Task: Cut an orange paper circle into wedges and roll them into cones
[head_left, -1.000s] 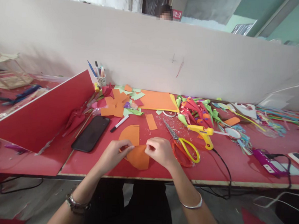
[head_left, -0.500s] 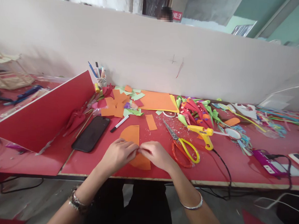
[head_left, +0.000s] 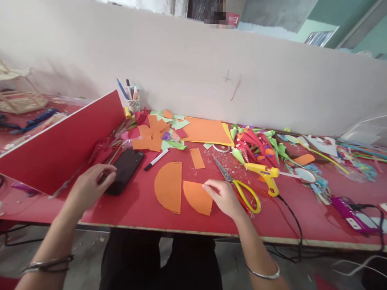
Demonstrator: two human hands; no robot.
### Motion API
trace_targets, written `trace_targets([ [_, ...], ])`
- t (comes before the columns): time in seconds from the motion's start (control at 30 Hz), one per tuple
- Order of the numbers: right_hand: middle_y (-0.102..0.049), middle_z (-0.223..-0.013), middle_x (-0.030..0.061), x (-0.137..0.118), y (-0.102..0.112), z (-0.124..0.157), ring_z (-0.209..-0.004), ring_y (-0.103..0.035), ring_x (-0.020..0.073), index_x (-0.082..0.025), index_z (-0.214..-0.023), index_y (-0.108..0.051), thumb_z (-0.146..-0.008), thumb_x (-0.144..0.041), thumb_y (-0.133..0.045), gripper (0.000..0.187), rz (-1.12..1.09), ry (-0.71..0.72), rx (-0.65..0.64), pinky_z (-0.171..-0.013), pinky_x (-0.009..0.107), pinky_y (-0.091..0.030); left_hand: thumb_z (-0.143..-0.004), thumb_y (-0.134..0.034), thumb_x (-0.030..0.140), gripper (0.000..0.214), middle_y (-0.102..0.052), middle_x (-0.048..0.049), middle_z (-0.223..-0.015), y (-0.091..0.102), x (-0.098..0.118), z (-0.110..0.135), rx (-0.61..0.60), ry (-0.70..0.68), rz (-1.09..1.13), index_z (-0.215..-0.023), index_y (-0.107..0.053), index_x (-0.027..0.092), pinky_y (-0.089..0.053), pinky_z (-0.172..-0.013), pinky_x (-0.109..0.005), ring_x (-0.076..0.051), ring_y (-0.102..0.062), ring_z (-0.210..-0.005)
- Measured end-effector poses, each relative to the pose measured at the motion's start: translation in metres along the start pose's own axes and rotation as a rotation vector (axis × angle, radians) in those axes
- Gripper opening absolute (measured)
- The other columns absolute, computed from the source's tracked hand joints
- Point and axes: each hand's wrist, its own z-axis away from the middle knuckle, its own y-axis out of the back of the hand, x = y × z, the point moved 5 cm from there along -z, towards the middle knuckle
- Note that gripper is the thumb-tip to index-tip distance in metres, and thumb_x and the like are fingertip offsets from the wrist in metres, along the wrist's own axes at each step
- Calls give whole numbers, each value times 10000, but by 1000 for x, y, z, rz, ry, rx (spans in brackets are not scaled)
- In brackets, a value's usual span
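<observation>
My left hand (head_left: 89, 187) is above the left edge of a black phone (head_left: 125, 171), fingers loosely curled and thumb apart, with nothing visible in it. My right hand (head_left: 223, 197) has its thumb and fingertips pinched at the upper right corner of a quarter-circle of orange paper (head_left: 197, 199), which lies on the red table. Just left of that piece lies a half-circle of orange paper (head_left: 168, 187), straight side to the right. Scissors (head_left: 246, 193) with yellow and red handles lie partly behind my right hand. A marker (head_left: 156, 159) lies beyond the half-circle.
A yellow glue gun (head_left: 266, 177) with a black cord lies to the right, near a pile of red and green paper cones (head_left: 255, 146). A red board (head_left: 60, 142) leans at left. Orange sheets (head_left: 203, 130) and paper scraps (head_left: 155, 132) lie along the white partition (head_left: 184, 66).
My hands have parted. The left moved left to the phone; the right moved slightly right. The orange quarter-circle now lies apart, right of the half-circle.
</observation>
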Motion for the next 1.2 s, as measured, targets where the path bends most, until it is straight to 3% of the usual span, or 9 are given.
trace_targets([
  [0.1, -525, -627, -16, 3, -6, 1, -611, -498, 129, -183, -670, -518, -860, -336, -425, 261, -11, -18, -37, -573, 216, -355, -746, -429, 526, 567, -515, -135, -1178, -6, -41, 0, -73, 67, -33, -1170, -450, 151, -340, -943, -421, -296, -451, -1124],
  [0.23, -548, -652, -7, 2, -12, 1, -627, -509, 138, -184, -679, -527, -863, -340, -413, 266, -6, -35, -61, -584, 223, -363, -739, -408, 560, 694, -357, -157, -1333, -25, -64, 6, -146, 146, -134, -1296, -340, 151, -194, -1020, -508, -335, -280, -1259],
  [0.57, -573, -674, 4, 7, -7, 6, -647, -529, 149, -184, -708, -549, -857, -340, -420, 251, -13, -62, -42, -599, 231, -383, -811, -375, 484, 646, -288, -139, -1377, -26, -59, 12, -198, 152, -174, -1343, -239, 146, -170, -1030, -472, -287, -233, -1287],
  [0.9, -602, -701, 11, 7, -10, 6, -667, -552, 156, -188, -725, -569, -857, -332, -424, 244, -11, -56, -44, -608, 233, -400, -826, -388, 445, 603, -313, -167, -1362, -24, -57, 11, -200, 174, -141, -1320, -300, 112, -176, -1027, -463, -297, -253, -1278],
  [1.0, -599, -698, 8, 2, -13, 6, -660, -547, 149, -189, -724, -558, -863, -326, -425, 236, -10, -46, -42, -604, 228, -393, -819, -418, 450, 542, -378, -159, -1313, -11, -37, 7, -18, 180, -83, -1262, -376, 141, -205, -1007, -499, -306, -303, -1242],
  [1.07, -588, -684, 4, -5, -18, 4, -646, -537, 139, -187, -705, -546, -868, -310, -421, 239, 7, -18, -51, -592, 222, -381, -821, -431, 437, 456, -461, -133, -1234, -2, -3, 6, 115, 77, 4, -1182, -450, 160, -226, -1006, -482, -285, -366, -1193],
  [1.1, -578, -667, 2, -10, -22, 2, -629, -527, 134, -186, -687, -539, -871, -303, -418, 249, 26, 5, -62, -580, 219, -372, -820, -438, 427, 412, -503, -115, -1183, -2, 21, 6, 125, -20, 89, -1144, -471, 173, -276, -989, -451, -265, -418, -1144],
  [1.13, -566, -647, -1, -14, -26, 1, -611, -516, 129, -184, -667, -531, -873, -296, -417, 261, 50, 31, -73, -568, 218, -362, -833, -421, 408, 362, -534, -93, -1138, -5, 46, 7, 74, -118, 189, -1120, -483, 195, -330, -958, -416, -243, -455, -1102],
  [1.2, -545, -607, -5, -24, -33, -4, -579, -495, 122, -181, -634, -521, -872, -284, -423, 277, 103, 84, -94, -552, 218, -346, -850, -422, 349, 276, -567, -56, -1085, -18, 98, 12, -137, -294, 303, -1083, -508, 229, -399, -897, -341, -199, -494, -1048],
])
